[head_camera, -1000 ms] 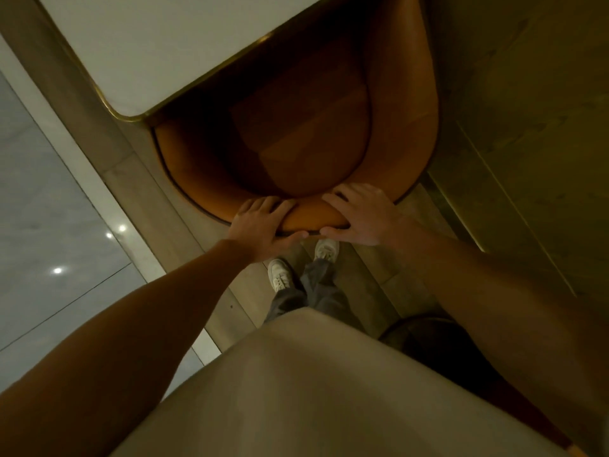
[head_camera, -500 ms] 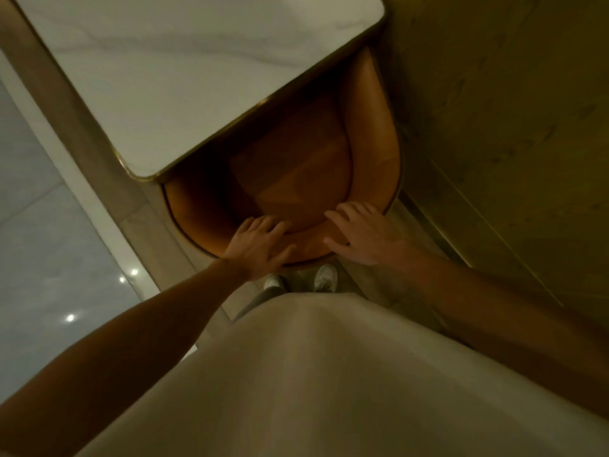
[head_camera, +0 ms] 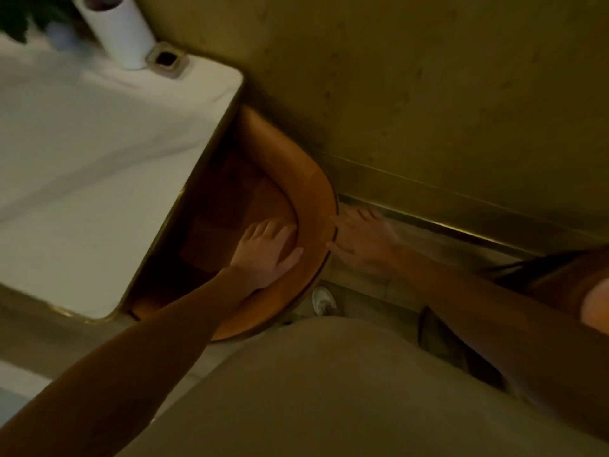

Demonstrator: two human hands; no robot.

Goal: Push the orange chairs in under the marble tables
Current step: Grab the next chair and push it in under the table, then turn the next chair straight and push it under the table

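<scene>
The chair (head_camera: 290, 179) sat with its seat mostly tucked beneath the marble surface (head_camera: 99, 179), only the curved backrest and a wedge of the seat showing past the brass-trimmed right edge, near the surface's near-right corner. The left hand (head_camera: 267, 252) lay flat on the top of the backrest, fingers (head_camera: 263, 230) spread and draped over the inner lip rather than curled round it, a placing that suited pushing with the palm more than gripping. The right hand (head_camera: 362, 239) was at the outer side of the backrest, its fingers extended and loose, blurred; whether it touched the chair or stood just clear of it could not be told. That outside position probably served to keep the chair off the wall (head_camera: 428, 94), whose baseboard ran close beside the backrest. A white shoe (head_camera: 323, 300) stood just behind the chair's back, so the person was close enough to lean weight into the push. At the far-right corner of the surface stood a white cylinder (head_camera: 118, 31) beside a small square holder (head_camera: 166, 59) (both well clear of the chair). Judging by how little seat remained exposed, this chair looked nearly or fully in; another dark chair (head_camera: 543, 278) at the right of the frame, only partly seen, may have been next.
</scene>
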